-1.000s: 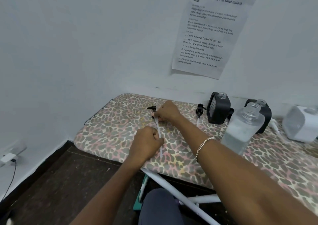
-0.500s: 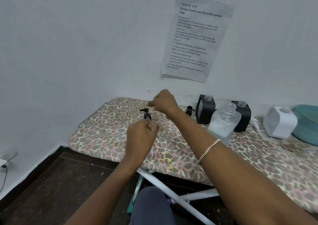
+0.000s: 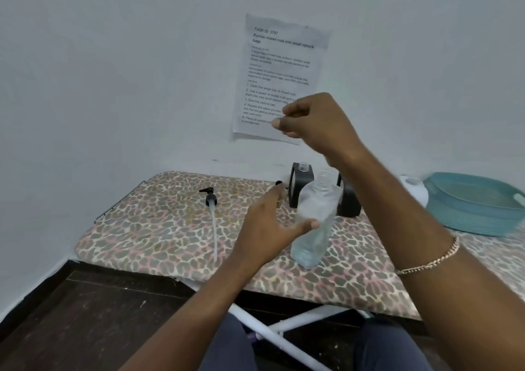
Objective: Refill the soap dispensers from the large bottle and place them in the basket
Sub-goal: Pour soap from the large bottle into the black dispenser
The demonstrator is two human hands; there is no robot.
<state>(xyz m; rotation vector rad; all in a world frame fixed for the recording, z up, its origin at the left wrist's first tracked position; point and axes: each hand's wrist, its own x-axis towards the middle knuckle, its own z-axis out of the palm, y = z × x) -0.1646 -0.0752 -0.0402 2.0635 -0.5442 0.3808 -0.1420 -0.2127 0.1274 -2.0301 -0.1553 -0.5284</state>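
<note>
Left hand [image 3: 267, 228]: yours is spread wide, thumb touching the side of the large bottle [image 3: 314, 228], fingers reaching past its left side.
Right hand [image 3: 315, 121]: raised above the bottle, fingers curled, nothing visible in it.
Large bottle: upright on the leopard-print surface [image 3: 147, 237], long axis vertical, neck open and pointing up, partly filled with clear liquid.
In the way: your right forearm crosses one black dispenser [image 3: 349, 206] and a white dispenser [image 3: 416, 191], both around 2 o'clock from the bottle.
Around: another black dispenser [image 3: 299, 191] at 12 o'clock; teal basket [image 3: 477, 203] at 3 o'clock.
Pump [image 3: 211, 200]: at 9 o'clock, lying flat, head far, tube pointing to 6 o'clock.
</note>
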